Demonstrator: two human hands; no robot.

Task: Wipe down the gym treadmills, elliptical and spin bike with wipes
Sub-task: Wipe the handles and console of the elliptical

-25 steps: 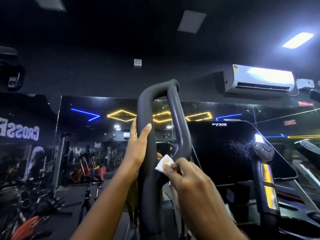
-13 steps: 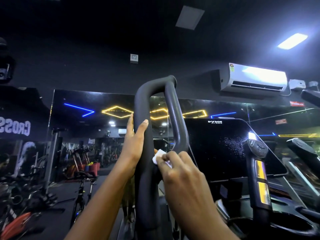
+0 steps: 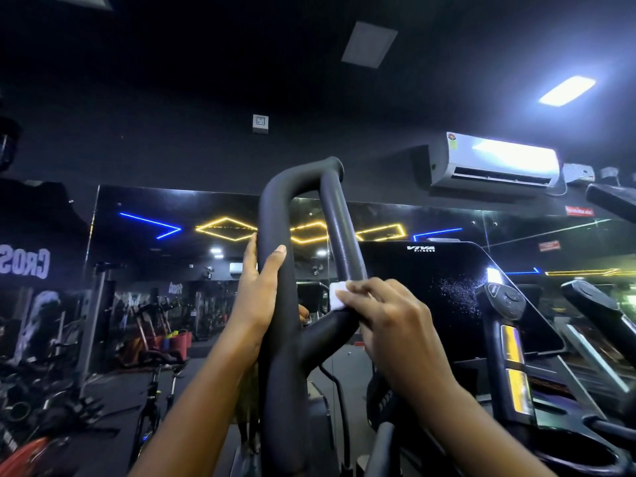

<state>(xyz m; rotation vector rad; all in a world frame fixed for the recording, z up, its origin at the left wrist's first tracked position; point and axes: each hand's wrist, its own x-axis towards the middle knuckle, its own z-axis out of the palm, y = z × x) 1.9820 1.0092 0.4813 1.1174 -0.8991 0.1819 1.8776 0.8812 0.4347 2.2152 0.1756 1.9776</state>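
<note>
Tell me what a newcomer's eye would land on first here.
A tall black looped handle fills the centre, with the left hand holding its left bar and the right hand pressing a white wipe to its right bar. Behind, yellow and blue neon lights glow in the mirror, and a bright air conditioner hangs upper right.
</note>
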